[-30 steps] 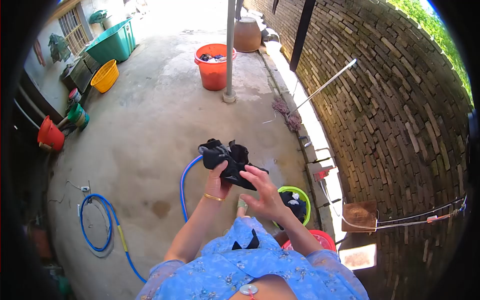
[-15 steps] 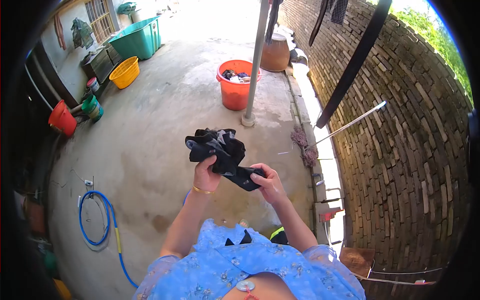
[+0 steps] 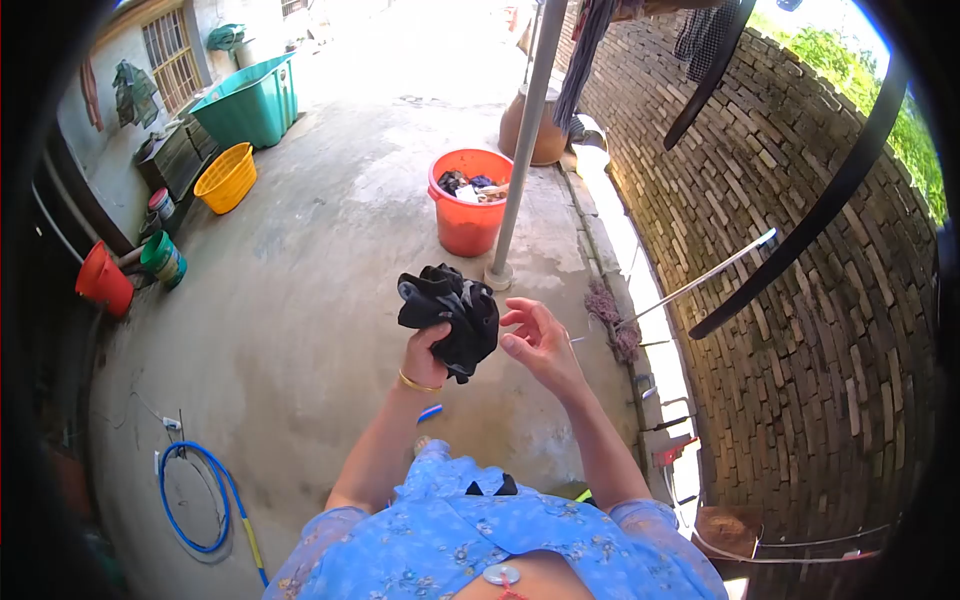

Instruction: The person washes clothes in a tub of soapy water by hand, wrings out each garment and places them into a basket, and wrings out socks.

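Note:
In the head view my left hand (image 3: 427, 357), with a gold bangle at its wrist, grips a crumpled bunch of black socks (image 3: 458, 315) in front of me. Small grey patches show among the dark folds. Just to the right of the bunch, my right hand (image 3: 540, 345) is apart from it, fingers spread and holding nothing. Beyond the socks stands a red bucket (image 3: 468, 228) with mixed cloth pieces in it.
A metal pole (image 3: 525, 140) rises beside the bucket, and dark garments hang near a brick wall (image 3: 800, 220) on the right. A mop (image 3: 615, 320) leans there. Left are a blue hose (image 3: 232, 485), a yellow basin (image 3: 226, 178) and a green tub (image 3: 250, 105).
My right hand has let go of the sock end it held and opened. The loose end is now gathered against the bunch in my left hand. The whole view has shifted a little.

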The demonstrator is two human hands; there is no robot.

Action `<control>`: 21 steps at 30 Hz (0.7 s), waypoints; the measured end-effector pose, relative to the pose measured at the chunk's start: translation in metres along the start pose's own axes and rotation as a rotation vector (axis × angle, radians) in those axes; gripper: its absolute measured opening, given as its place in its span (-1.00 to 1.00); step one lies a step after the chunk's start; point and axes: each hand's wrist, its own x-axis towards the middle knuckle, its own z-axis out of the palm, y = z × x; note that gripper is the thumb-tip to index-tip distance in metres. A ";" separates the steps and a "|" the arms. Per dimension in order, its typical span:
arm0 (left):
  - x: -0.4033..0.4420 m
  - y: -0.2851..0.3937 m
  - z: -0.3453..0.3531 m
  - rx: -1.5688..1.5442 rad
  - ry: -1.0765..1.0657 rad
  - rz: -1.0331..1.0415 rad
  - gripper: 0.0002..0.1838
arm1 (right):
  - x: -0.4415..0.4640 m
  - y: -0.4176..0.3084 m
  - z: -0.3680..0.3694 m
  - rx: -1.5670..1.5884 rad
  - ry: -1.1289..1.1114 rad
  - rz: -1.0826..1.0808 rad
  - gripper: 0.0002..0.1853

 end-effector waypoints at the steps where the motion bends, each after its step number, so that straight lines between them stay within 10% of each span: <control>1: 0.007 0.011 -0.003 0.000 -0.012 -0.030 -0.43 | 0.012 -0.001 0.012 -0.003 0.030 0.010 -0.64; 7: 0.064 0.084 -0.032 -0.193 -0.083 -0.052 -0.55 | 0.052 0.015 0.054 0.456 0.273 0.097 -0.78; 11: 0.096 0.124 -0.022 -0.180 -0.171 0.017 -0.37 | 0.065 0.046 0.068 0.284 -0.262 0.337 -0.77; 15: 0.132 0.130 -0.057 -0.201 -0.303 -0.097 -0.25 | 0.110 0.065 0.061 0.034 -0.256 0.358 -0.73; 21: 0.179 0.118 -0.088 -0.220 -0.211 -0.344 -0.40 | 0.215 0.062 0.058 0.601 -0.153 0.411 -0.77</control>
